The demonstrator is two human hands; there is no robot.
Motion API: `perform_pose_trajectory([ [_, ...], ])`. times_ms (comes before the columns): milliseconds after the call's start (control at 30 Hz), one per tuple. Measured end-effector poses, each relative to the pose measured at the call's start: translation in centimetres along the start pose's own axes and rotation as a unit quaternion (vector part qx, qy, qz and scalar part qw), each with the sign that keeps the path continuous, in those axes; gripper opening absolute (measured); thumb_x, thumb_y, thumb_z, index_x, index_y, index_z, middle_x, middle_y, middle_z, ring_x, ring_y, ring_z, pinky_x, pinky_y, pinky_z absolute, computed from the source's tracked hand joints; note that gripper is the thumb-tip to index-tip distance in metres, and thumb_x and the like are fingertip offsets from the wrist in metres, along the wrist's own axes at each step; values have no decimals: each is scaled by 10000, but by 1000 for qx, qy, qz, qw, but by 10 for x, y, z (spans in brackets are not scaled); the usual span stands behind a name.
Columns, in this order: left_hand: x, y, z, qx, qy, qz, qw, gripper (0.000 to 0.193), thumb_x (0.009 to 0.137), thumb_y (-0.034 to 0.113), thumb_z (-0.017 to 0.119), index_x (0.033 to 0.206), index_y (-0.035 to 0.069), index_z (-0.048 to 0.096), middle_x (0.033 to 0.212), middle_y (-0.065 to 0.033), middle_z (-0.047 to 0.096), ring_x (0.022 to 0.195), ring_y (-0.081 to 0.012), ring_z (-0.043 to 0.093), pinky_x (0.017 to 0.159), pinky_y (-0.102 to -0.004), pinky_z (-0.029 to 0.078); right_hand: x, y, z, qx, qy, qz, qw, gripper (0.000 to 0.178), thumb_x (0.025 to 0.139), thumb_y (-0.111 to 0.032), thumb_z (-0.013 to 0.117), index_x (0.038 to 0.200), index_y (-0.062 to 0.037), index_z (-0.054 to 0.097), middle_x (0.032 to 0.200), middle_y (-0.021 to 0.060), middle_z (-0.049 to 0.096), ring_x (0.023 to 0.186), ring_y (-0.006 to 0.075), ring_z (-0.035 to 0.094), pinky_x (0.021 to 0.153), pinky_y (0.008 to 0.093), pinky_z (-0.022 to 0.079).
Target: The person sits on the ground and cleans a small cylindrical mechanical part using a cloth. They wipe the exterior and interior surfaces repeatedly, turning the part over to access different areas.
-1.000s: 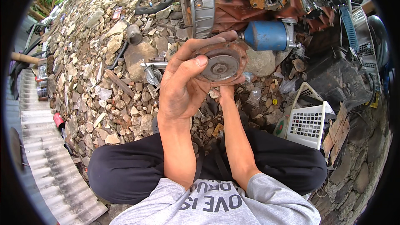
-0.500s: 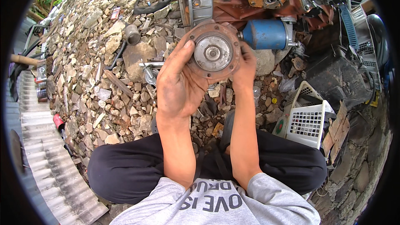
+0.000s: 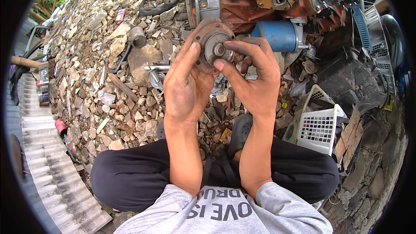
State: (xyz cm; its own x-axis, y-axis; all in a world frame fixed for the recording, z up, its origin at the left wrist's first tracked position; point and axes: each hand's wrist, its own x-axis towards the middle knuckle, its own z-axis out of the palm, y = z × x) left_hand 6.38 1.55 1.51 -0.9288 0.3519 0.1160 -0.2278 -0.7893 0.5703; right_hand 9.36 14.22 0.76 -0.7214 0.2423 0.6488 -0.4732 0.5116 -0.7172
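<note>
A round diaphragm (image 3: 203, 61), with a reddish-brown rim, bolt holes and a grey metal plate, is tilted in front of me above the stony ground. My left hand (image 3: 184, 89) grips it by the left edge, thumb on the face and the other fingers behind. With thumb and forefinger, my right hand (image 3: 258, 78) pinches the small round hub (image 3: 219, 50) at the plate's middle. The remaining right fingers are curled beside the rim. Part of the diaphragm's right side is hidden by that hand.
Beyond my hands stand a rusty red engine block (image 3: 242, 8) and a blue cylindrical filter (image 3: 273, 36). White plastic baskets (image 3: 318, 125) are at the right. A corrugated sheet (image 3: 47, 156) borders the left; stones (image 3: 112, 108) cover the ground.
My right hand has left the diaphragm's right edge and come round to its face, pinching the hub. The diaphragm has turned from facing me squarely to a tilt.
</note>
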Motion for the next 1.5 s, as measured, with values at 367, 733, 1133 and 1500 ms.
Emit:
perform_pose_trajectory([
  [367,1,-3,6,77,-82,41,993,529,997,203,392,1438,-82,331,1380,-200,494,1268,-251,505,1078,-393,388,1,-2,-5,24,28,-7,999,297,683,-28,819,952,-47,696,851,64,634,740,175,600,596,277,466],
  [733,3,-10,0,43,-125,57,990,560,989,224,383,1434,-102,285,1490,-260,337,1327,-347,439,1117,-460,355,0,-8,-1,81,39,20,996,268,715,13,783,944,-29,651,925,81,601,746,173,604,594,275,485],
  [1133,4,-11,7,28,-91,77,992,591,981,253,441,1432,-103,299,1450,-229,413,1287,-278,493,1083,-391,398,-1,-8,7,89,91,-22,992,315,708,24,798,994,-13,671,946,99,624,747,164,627,545,264,501],
  [1500,1,-8,0,56,-125,73,988,549,1004,258,389,1441,-64,302,1498,-244,336,1321,-350,446,1100,-465,383,-4,-13,1,94,15,31,995,269,785,58,752,1006,53,598,1020,87,558,918,138,593,695,260,541],
])
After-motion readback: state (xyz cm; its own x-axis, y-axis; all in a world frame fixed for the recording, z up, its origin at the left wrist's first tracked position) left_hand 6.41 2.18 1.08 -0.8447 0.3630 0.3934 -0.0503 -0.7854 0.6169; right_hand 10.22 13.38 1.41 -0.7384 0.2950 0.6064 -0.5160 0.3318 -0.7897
